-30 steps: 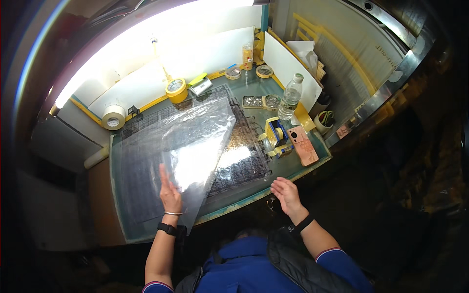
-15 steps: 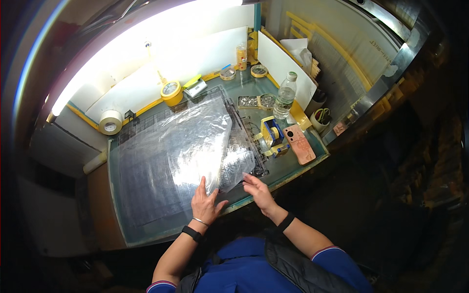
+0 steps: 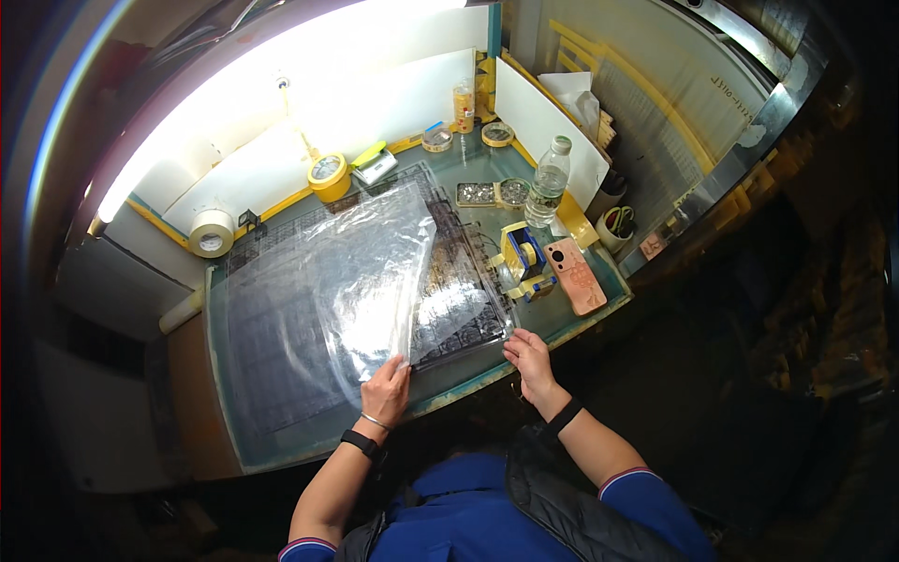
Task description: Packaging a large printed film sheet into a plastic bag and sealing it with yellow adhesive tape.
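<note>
A large clear plastic sheet is lifted and folded over a dark printed film that lies on the green-topped light table. My left hand pinches the near edge of the clear sheet and holds it up. My right hand rests with fingers spread on the near right corner of the dark printed film, pressing it against the table.
At the table's right stand a blue-and-yellow tape dispenser, a pink phone and a water bottle. Tape rolls and a yellow round tin line the back. A white board leans at the right rear.
The clear sheet was laid nearly flat half a second ago; now my left hand has lifted its right part up and leftward, uncovering the dark film. My right hand shifted right to the film's corner.
</note>
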### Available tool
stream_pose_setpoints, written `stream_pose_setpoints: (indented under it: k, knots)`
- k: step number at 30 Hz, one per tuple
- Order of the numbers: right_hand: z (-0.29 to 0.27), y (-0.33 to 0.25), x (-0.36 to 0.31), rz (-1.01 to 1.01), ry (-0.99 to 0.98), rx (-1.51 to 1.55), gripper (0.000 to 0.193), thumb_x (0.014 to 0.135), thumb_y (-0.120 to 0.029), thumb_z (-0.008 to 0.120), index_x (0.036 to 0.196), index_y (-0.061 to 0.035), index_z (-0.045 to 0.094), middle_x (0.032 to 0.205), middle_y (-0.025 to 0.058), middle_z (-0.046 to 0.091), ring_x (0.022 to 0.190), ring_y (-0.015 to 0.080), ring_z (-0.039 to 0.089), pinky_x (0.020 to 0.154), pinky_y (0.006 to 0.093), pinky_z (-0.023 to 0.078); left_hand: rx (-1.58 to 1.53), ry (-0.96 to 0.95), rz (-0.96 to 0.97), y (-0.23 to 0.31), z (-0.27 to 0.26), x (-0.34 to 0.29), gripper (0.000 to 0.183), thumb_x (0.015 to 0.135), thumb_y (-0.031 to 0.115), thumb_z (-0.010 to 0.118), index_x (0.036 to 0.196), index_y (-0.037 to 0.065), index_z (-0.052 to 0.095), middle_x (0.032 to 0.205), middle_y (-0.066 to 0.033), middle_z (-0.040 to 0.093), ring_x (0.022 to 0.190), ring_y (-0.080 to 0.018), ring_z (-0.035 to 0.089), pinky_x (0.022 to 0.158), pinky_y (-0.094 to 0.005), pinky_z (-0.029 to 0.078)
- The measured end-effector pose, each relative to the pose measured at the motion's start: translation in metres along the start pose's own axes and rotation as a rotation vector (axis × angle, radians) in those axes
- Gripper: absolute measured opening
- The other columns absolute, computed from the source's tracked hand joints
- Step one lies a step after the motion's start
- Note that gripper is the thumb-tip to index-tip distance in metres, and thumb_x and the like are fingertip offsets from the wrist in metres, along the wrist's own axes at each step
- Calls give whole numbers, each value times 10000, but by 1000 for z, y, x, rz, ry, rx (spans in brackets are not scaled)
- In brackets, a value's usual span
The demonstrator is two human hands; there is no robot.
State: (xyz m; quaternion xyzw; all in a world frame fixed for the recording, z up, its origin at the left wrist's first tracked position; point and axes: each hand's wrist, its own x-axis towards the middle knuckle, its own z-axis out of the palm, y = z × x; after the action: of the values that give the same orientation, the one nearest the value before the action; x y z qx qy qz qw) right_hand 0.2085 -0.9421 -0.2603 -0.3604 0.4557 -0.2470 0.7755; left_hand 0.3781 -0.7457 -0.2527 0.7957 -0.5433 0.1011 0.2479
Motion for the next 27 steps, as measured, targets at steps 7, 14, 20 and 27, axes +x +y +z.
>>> stream_pose_setpoints:
  k: [7,14,20,27]
  knots:
    - [7,-1,-2,-14,-12,-24,410,801,-21,513,1190,73,424,1010,106,516,857,135,522,719,237,456,-1,-6,-5,0,-4,-1,57,790,98,605,830,60,623,941,-79,625,690,-262,629,567,-336,514]
    - [7,-8,2,-37,-53,9,356,812,-81,549,1134,40,456,976,85,528,849,128,527,714,244,458,13,-48,-24,-1,-1,-2,58,798,108,601,835,67,618,934,-73,626,671,-251,628,549,-330,512]
    - [39,-48,29,319,-269,266,269,844,-211,572,1036,-27,532,983,92,575,875,159,565,741,286,473,46,-24,48,-1,-2,-7,81,786,124,612,822,52,606,956,-79,620,698,-237,626,561,-319,508]
    - [55,-48,29,232,-617,25,134,839,-41,552,962,2,583,881,86,628,797,182,633,699,303,523,26,-117,25,3,-49,-2,430,669,155,709,1054,22,572,1109,-130,557,948,-281,572,756,-345,497]
